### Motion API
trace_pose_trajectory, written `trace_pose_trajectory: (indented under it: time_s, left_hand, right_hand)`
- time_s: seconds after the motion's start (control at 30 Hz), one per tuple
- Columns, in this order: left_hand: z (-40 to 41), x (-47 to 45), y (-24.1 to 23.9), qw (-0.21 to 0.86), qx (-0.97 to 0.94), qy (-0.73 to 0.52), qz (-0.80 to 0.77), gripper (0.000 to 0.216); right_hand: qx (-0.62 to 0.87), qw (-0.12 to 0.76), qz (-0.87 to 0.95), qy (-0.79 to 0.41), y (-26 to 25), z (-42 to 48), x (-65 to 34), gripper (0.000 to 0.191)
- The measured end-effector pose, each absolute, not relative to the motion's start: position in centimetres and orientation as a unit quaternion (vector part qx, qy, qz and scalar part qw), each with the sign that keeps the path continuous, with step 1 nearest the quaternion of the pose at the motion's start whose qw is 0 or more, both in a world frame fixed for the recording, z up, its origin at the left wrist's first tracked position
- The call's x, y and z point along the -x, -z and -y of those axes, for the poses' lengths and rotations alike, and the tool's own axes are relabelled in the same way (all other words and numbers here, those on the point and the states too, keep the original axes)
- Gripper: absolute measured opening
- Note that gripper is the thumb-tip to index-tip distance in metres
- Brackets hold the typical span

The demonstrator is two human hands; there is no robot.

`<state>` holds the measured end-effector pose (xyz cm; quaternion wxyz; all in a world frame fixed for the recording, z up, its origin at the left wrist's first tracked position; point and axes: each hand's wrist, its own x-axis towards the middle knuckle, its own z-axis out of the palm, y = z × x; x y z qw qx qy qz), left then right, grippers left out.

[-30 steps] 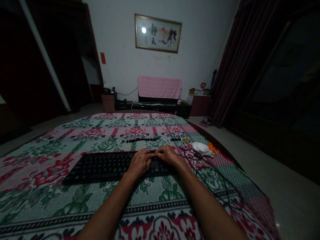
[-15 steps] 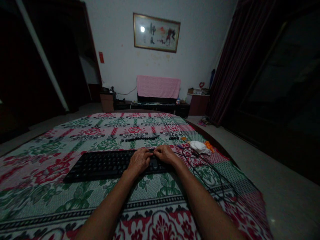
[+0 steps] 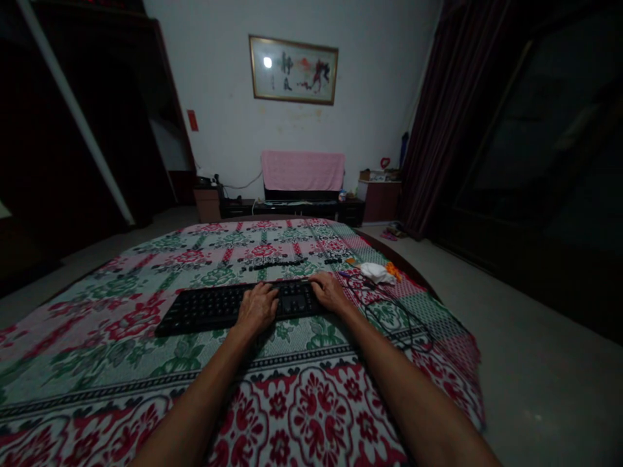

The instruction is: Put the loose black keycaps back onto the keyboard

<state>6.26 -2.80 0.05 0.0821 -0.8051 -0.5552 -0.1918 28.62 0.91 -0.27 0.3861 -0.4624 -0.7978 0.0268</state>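
Observation:
A black computer keyboard [image 3: 209, 308] lies on the patterned tablecloth [image 3: 311, 363] in front of me. My left hand [image 3: 257, 306] rests on its right-of-middle keys, palm down, with the fingers stretched forward and somewhat apart. At the keyboard's right end, my right hand [image 3: 329, 292] is curled round the far corner, fingertips on the far edge; its thumb is hard to see. Dark number-pad keys [image 3: 294, 299] show between the two hands. Beyond the keyboard runs a row of small black pieces [image 3: 275, 264] that look like keycaps, with a shorter group [image 3: 333, 261] to its right.
Right of the keyboard lie a crumpled white cloth or tissue [image 3: 377, 272], an orange item [image 3: 393, 270] and a looping black cable [image 3: 409, 318]. Past the table stands a low cabinet [image 3: 353, 211] with a pink cloth [image 3: 302, 170] above it. The room is dim.
My hands have moved apart: the right has shifted from the number-pad area to the keyboard's right end. The keyboard appears farther from me, while the whole view has shifted slightly.

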Motion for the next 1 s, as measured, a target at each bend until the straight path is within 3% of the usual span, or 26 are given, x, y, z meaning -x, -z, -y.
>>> trace_pose_trajectory:
  time_s: [0.1,0.5,1.0]
  left_hand:
    - [3.8,-5.9,0.4,0.084,0.786,0.188,0.583,0.033]
    - [4.8,-6.0,1.7,0.114,0.773,0.236,0.577,0.038]
    - [5.0,-6.2,1.5,0.118,0.772,0.244,0.575,0.038]
  right_hand:
    - [0.476,0.407,0.779,-0.017,0.8,0.1,-29.2,0.024]
    - [0.600,0.349,0.719,0.031,0.8,2.0,-26.9,0.023]
    - [0.483,0.305,0.819,0.045,0.0,3.4,-23.1,0.031]
